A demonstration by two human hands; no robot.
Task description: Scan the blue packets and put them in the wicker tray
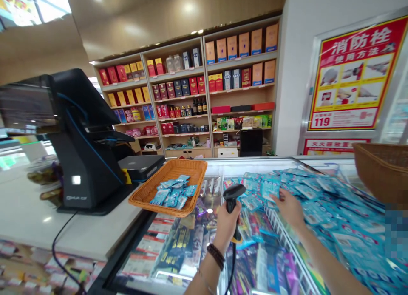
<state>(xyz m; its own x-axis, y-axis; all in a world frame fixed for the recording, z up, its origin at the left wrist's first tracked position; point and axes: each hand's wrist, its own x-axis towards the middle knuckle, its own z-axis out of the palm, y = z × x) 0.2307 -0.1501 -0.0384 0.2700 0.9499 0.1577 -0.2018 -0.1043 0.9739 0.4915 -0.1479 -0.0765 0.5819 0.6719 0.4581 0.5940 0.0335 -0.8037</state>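
Note:
My left hand [227, 222] is closed around the handle of a black barcode scanner [234, 193], its head pointing away and to the right. My right hand [289, 208] pinches the edge of a small blue packet [270, 186], held up just right of the scanner's head. A large heap of similar blue packets [321, 201] lies on the freezer's glass top, beside and beyond my right hand. More blue packets [174, 193] rest in an orange wicker basket [137, 198] to the left of the scanner.
A black checkout terminal [86, 159] stands on the white counter [41, 227] at left. Beneath the glass, the chest freezer [178, 282] holds colourful wrapped goods. A brown basket [382, 171] sits at far right. Shelves [178, 78] of boxes line the back wall. The scanner's cable [233, 261] hangs down.

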